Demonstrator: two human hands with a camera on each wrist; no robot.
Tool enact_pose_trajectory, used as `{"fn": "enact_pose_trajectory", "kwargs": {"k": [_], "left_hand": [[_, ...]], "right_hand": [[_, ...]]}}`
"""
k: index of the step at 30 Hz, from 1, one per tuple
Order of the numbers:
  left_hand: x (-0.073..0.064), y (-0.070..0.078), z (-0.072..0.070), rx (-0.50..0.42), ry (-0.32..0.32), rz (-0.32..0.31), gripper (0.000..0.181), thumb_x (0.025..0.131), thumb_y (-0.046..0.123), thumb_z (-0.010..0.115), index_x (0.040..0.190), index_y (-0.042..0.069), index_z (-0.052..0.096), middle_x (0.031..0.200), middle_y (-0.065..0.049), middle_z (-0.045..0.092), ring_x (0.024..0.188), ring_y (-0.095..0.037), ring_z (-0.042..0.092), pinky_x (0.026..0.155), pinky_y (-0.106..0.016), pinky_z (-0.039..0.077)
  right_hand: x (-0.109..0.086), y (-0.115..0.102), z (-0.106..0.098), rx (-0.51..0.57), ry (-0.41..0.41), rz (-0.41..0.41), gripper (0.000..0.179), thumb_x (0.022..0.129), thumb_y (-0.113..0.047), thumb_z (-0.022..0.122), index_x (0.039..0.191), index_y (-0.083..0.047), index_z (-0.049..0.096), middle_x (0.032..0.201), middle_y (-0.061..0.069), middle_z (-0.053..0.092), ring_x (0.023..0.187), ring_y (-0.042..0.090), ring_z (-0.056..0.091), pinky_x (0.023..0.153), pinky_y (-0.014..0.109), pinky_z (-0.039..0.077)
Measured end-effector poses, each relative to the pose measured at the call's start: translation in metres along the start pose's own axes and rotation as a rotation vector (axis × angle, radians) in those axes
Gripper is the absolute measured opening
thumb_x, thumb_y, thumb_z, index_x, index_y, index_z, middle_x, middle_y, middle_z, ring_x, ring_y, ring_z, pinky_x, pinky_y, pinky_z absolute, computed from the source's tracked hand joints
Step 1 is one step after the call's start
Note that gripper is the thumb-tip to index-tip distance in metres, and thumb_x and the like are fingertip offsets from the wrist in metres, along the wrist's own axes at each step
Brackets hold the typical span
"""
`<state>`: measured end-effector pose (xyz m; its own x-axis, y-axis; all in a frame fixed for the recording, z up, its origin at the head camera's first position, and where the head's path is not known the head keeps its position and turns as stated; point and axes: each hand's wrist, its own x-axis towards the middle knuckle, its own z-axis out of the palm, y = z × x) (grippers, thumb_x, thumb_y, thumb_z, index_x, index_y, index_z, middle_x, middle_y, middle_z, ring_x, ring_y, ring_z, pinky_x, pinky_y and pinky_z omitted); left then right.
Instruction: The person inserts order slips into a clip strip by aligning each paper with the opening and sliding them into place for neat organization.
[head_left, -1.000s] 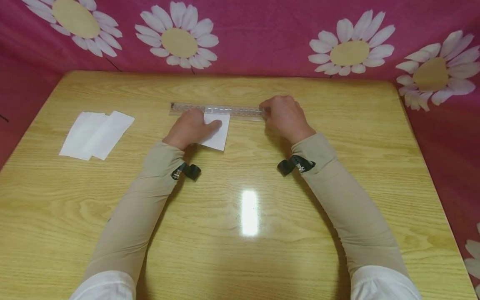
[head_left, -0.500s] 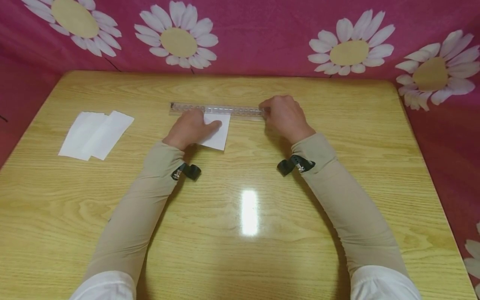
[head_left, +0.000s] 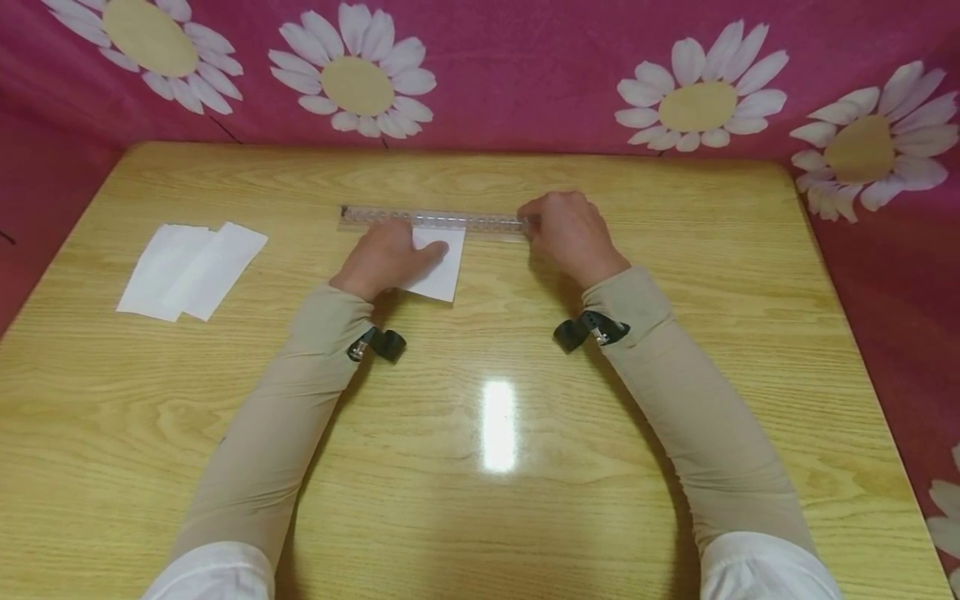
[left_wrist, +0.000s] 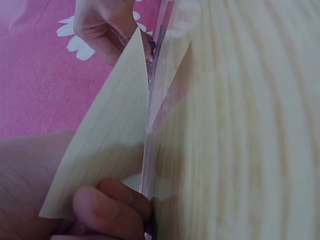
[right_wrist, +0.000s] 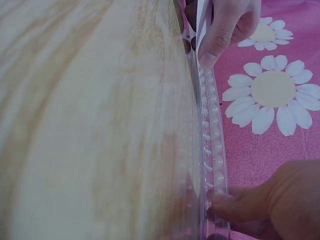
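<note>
A long clear plastic strip (head_left: pixel 480 222), ruler-like with a row of round bumps, lies crosswise on the far part of the table. My right hand (head_left: pixel 573 237) pinches its right end; the right wrist view shows the thumb (right_wrist: pixel 225 198) on the clear edge, with fingers below. My left hand (head_left: pixel 386 258) pinches a small white sheet of paper (head_left: pixel 444 271) at the strip's near side, thumb over the sheet. In the left wrist view the paper (left_wrist: pixel 112 125) slants up with its edge along the strip, fingertips (left_wrist: pixel 107 205) curled at its lower part.
Two overlapping white paper sheets (head_left: pixel 191 268) lie at the left of the wooden table (head_left: pixel 450 500). A magenta cloth (head_left: pixel 517 75) with white daisies hangs behind the table's far edge. Each wrist carries a small black camera (head_left: pixel 388 345).
My left hand and the paper have slid slightly to the right along the strip. The right hand and the strip stay where they were.
</note>
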<state>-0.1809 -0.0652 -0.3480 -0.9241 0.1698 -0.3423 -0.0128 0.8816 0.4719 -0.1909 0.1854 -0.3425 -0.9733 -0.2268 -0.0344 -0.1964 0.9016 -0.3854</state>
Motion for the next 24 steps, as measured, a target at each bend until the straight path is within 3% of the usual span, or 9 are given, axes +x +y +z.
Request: {"fn": "enact_pose_trajectory", "kwargs": {"k": [4, 13, 24], "left_hand": [[0.0001, 0.0014, 0.0002, 0.003, -0.006, -0.003, 0.071, 0.102, 0.050, 0.054, 0.142, -0.009, 0.051, 0.136, -0.025, 0.059, 0.099, -0.032, 0.057, 0.088, -0.042, 0.050], [0.0008, 0.0043, 0.0011, 0.012, 0.000, 0.003, 0.062, 0.102, 0.050, 0.054, 0.124, -0.007, 0.060, 0.114, -0.021, 0.063, 0.085, -0.029, 0.055, 0.072, -0.036, 0.045], [0.0003, 0.0070, 0.0008, 0.031, -0.026, 0.006, 0.076, 0.102, 0.051, 0.053, 0.146, -0.010, 0.046, 0.145, -0.026, 0.055, 0.100, -0.032, 0.056, 0.084, -0.041, 0.048]], "right_hand": [[-0.0003, -0.0001, 0.0002, -0.002, 0.008, -0.006, 0.032, 0.099, -0.012, 0.062, 0.128, -0.016, 0.074, 0.127, 0.011, 0.074, 0.112, 0.034, 0.070, 0.095, 0.052, 0.054], [-0.0009, -0.0007, 0.0000, 0.002, 0.008, -0.001, 0.032, 0.098, -0.011, 0.061, 0.128, -0.016, 0.074, 0.129, 0.010, 0.074, 0.113, 0.034, 0.069, 0.096, 0.051, 0.054], [-0.0014, -0.0011, -0.0004, 0.006, 0.008, -0.005, 0.032, 0.099, -0.011, 0.061, 0.128, -0.016, 0.074, 0.130, 0.011, 0.073, 0.112, 0.033, 0.070, 0.096, 0.051, 0.054]]}}
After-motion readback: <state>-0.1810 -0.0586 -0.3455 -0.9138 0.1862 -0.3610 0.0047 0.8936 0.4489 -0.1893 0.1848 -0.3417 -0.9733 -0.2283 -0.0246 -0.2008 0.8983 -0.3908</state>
